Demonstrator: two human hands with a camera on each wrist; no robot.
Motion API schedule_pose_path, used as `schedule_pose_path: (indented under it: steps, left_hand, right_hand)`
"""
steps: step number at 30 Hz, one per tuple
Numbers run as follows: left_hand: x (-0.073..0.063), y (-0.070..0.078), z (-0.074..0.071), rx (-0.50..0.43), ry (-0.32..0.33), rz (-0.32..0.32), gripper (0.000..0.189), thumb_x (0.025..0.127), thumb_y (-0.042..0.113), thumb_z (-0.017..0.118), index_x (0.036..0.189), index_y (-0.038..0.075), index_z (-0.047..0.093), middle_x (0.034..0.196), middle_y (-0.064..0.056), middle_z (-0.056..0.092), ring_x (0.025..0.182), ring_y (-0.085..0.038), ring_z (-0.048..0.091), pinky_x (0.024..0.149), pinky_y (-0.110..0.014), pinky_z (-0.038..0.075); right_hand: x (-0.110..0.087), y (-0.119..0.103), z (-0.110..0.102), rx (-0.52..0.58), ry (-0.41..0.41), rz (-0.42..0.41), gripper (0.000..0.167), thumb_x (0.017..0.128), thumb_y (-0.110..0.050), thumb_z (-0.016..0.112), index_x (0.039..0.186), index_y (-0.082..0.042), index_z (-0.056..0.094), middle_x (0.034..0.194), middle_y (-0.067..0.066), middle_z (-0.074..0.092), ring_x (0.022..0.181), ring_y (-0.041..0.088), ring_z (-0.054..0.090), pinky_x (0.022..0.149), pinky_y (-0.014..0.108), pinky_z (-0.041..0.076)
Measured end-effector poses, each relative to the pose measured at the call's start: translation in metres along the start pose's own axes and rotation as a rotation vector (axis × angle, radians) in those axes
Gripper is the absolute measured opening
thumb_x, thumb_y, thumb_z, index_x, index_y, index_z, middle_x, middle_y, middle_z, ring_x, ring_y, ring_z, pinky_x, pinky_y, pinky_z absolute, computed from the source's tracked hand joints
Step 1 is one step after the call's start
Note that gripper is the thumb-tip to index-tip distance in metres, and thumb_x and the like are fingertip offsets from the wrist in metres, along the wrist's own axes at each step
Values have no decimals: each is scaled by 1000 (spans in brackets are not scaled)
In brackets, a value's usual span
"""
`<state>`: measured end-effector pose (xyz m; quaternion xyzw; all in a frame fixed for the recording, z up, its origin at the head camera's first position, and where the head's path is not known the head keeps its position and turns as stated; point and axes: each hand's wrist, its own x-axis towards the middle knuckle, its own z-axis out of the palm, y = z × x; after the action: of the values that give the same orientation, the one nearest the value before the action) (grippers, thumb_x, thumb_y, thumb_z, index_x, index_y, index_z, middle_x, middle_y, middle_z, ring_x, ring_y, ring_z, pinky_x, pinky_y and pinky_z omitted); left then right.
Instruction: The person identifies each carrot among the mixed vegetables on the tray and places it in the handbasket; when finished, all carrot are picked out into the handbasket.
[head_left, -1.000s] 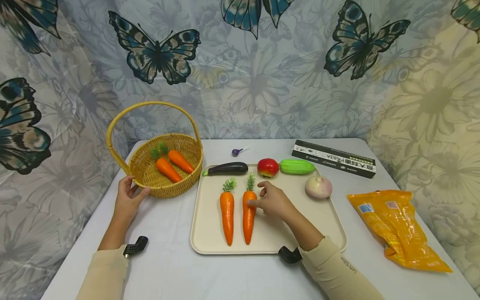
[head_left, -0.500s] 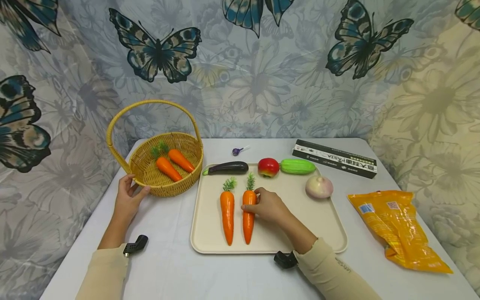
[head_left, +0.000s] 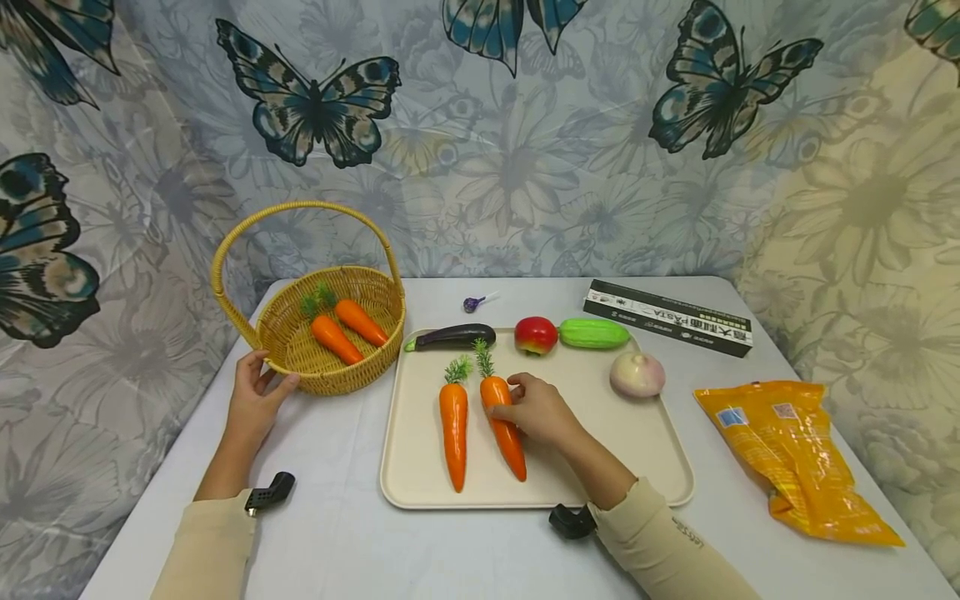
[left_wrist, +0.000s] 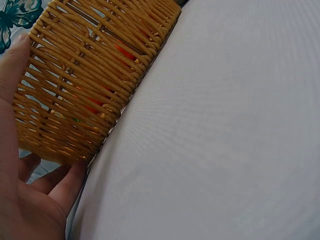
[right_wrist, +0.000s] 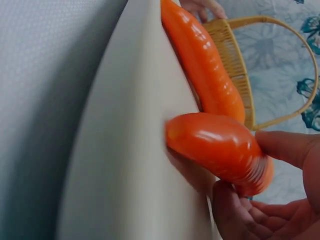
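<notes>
My right hand [head_left: 546,412] pinches an orange carrot [head_left: 512,447] between thumb and fingers over the cream tray [head_left: 420,467]. In the right wrist view that carrot [right_wrist: 215,145] is tilted, its pointed end near the tray surface. To its left a second carrot [head_left: 453,429] lies on the tray, leafy end away from me. My left hand [head_left: 251,404] holds the near left side of a wicker basket [head_left: 326,382], with the thumb near the rim. Two carrots [head_left: 337,337] lie inside the basket. In the left wrist view the fingers [left_wrist: 70,185] touch the basket's lower wall.
On the tray's far part are an eggplant [head_left: 457,336], a red apple-like fruit [head_left: 536,335], a green gourd-like vegetable [head_left: 594,333] and a pale onion-like bulb [head_left: 637,374]. Beyond it lie a lollipop [head_left: 472,304] and a pasta box [head_left: 667,318]. An orange bag [head_left: 802,458] lies at right.
My right hand has closed its fingers on the right carrot. The carrot has turned, its leafy end now further left and its tip further right. My left hand stays at the basket.
</notes>
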<state>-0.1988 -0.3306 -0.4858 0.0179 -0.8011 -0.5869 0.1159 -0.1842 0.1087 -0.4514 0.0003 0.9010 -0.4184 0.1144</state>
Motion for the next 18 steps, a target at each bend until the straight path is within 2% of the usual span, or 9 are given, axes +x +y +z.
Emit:
schedule_pose_path:
  steps: [4, 8, 18]
  left_hand:
    - [0, -1, 0, 5, 1, 9, 71, 93, 14, 67, 143, 5, 18, 159, -17, 12, 139, -42, 26, 91, -8, 40]
    - [-1, 1, 0, 1, -3, 7, 70, 94, 15, 67, 143, 6, 17, 160, -17, 10, 139, -42, 25, 89, -7, 40]
    - [-3, 3, 2, 9, 9, 10, 69, 94, 18, 67, 142, 5, 19, 160, -16, 10, 138, -43, 26, 89, -6, 39]
  right_hand:
    - [0, 0, -1, 42, 14, -11, 62, 77, -31, 82, 127, -4, 57, 103, 8, 62, 88, 23, 59, 77, 35, 54]
    - [0, 0, -3, 81, 21, -27, 59, 77, -29, 82, 125, -3, 59, 101, 7, 63, 89, 22, 59, 77, 35, 53]
    - [5, -9, -9, 202, 5, -37, 53, 79, -21, 81, 124, -5, 58, 104, 7, 60, 85, 23, 59, 64, 30, 56]
